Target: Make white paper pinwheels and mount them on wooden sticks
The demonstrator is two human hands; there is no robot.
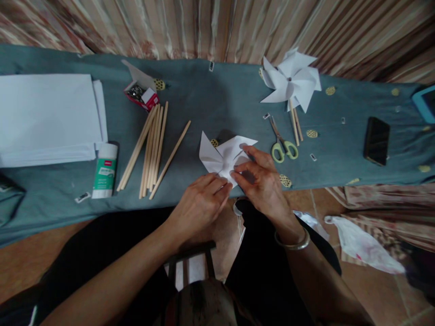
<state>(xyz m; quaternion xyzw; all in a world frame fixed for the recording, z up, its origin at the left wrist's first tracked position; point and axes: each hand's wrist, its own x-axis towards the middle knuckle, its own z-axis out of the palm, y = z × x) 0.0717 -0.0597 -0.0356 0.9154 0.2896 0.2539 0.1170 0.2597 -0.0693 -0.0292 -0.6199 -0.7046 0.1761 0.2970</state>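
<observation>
A partly folded white paper pinwheel (224,156) is seen lying on the grey-blue tablecloth (217,95) near the table's front edge, and it is held from both sides. Its lower edge is pinched by the left hand (200,206), fingers drawn close together on the paper, while its right flap is pressed and gripped by the right hand (260,176), on whose wrist a metal bangle (292,242) is worn. Just right of the right hand, green-handled scissors (282,142) are laid, and beyond them a finished pinwheel (292,79) on its stick. To the left, a loose bundle of wooden sticks (151,147) is spread, with a glue stick (104,171) and a stack of white paper (47,117) further left, and a small red box of pins (141,93) behind the sticks. A dark phone (376,140) is placed well apart at the right. Small yellow round pieces are scattered over the cloth.
</observation>
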